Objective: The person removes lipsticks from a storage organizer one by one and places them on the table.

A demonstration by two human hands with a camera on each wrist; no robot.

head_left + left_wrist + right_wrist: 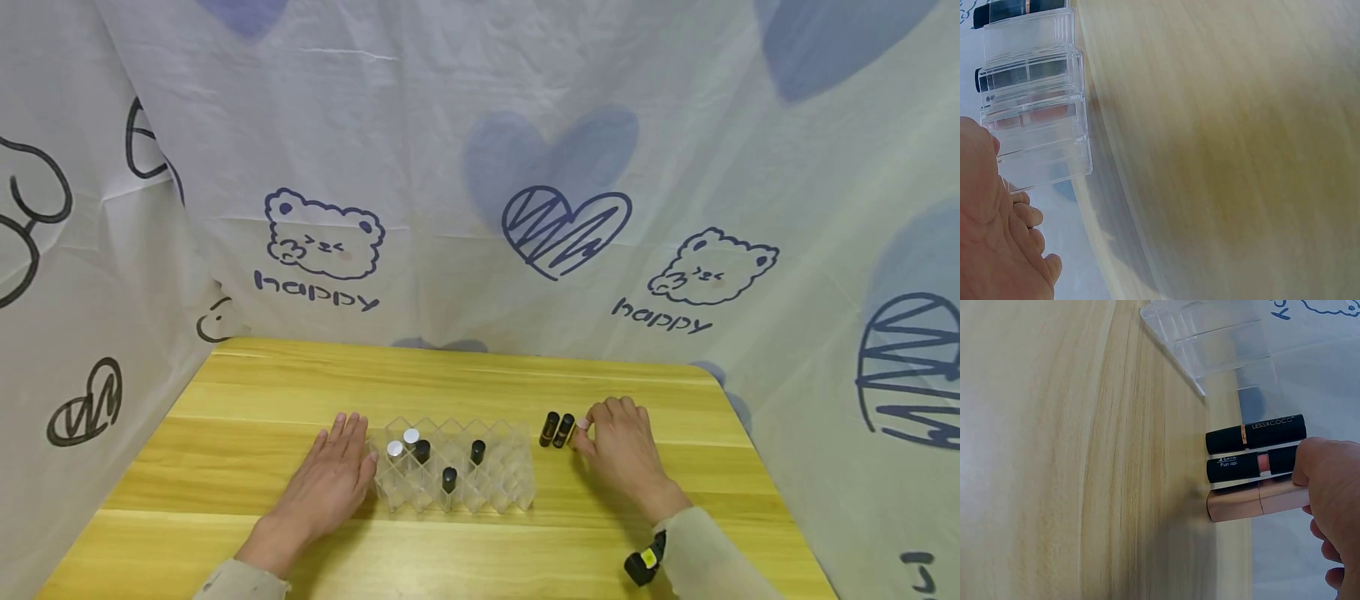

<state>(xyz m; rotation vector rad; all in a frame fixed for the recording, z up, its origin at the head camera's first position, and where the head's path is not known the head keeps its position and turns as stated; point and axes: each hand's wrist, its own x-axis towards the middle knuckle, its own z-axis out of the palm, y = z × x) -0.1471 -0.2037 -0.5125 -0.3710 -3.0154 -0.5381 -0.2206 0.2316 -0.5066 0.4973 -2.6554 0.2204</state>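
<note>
A clear lipstick organizer (487, 498) with diamond-shaped slots stands on the table. My left hand (328, 477) lies against its left end, fingers straight and thumb touching the clear wall. Inside are two silver-topped lipsticks (411, 437) at the left and three black-capped lipsticks (477, 452). To the organizer's right, two black lipsticks (557, 429) stand upright side by side. Close beside them, my right hand (621, 446) pinches a rose-gold lipstick (1235, 503) near its top. In the right wrist view this lipstick stands next to a black lipstick (1229, 467) with a pink band.
The wooden table (420, 554) reaches back to a printed cloth curtain (450, 292), and cloth also hangs at both sides. A black device with a yellow label (645, 562) is at the right sleeve.
</note>
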